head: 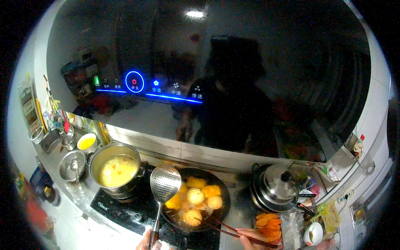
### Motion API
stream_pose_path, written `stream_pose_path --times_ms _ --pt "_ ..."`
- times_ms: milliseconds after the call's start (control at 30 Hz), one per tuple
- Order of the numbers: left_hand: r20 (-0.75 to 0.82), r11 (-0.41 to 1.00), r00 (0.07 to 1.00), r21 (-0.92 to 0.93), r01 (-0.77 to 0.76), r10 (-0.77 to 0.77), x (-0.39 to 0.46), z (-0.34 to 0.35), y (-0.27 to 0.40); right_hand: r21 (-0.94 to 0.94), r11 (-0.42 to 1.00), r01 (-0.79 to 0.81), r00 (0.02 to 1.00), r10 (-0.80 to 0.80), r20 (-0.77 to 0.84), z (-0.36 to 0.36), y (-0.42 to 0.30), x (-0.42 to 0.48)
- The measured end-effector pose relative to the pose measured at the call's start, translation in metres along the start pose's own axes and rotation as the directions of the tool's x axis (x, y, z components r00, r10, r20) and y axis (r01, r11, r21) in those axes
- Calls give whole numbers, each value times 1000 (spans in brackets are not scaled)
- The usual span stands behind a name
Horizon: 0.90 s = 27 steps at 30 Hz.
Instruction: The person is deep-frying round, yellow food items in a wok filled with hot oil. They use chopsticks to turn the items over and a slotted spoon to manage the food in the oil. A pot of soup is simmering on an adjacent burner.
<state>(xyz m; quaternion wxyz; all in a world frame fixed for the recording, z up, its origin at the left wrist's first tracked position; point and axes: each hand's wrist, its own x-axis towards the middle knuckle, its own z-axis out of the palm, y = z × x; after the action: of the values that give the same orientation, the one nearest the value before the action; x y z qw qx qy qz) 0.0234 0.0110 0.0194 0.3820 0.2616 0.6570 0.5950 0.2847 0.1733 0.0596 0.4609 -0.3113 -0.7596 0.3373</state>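
My left hand (144,240) grips the dark handle of a perforated metal skimmer (165,182), its head raised at the left rim of a wok. In my right hand (249,240) is a pair of wooden chopsticks (229,232), their tips reaching into the dark wok (227,204). Several golden pieces fry in bubbling oil there. One round piece (192,217) lies at the chopstick tips; whether they pinch it I cannot tell. Another round piece (195,196) floats behind it, with a yellow block (211,191) to its right.
Left of the wok, a steel pot (93,170) of yellowish liquid stands on the black cooktop (115,215). Beyond it are a metal bowl with a spoon (64,170) and a white bowl (90,148). A lidded steel pot (275,187), orange slices (268,226) and a white bowl (313,234) stand right. A glossy range hood (231,125) overhangs.
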Motion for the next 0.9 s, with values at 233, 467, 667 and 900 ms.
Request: stream_pose_path --times_ms 233,467,667,900 --pt "2 985 997 156 -79 80 8 -5 -19 90 995 -51 996 44 78 7 -2 0" --pt "15 957 984 230 -178 179 18 -11 -48 168 985 -49 995 34 92 26 14 -5" --pt "12 967 985 191 -169 170 17 -11 -47 107 959 -263 962 268 -41 7 32 -17" --pt "2 971 988 188 -150 152 20 -10 -46 -51 982 -184 966 171 -194 -13 23 -10"
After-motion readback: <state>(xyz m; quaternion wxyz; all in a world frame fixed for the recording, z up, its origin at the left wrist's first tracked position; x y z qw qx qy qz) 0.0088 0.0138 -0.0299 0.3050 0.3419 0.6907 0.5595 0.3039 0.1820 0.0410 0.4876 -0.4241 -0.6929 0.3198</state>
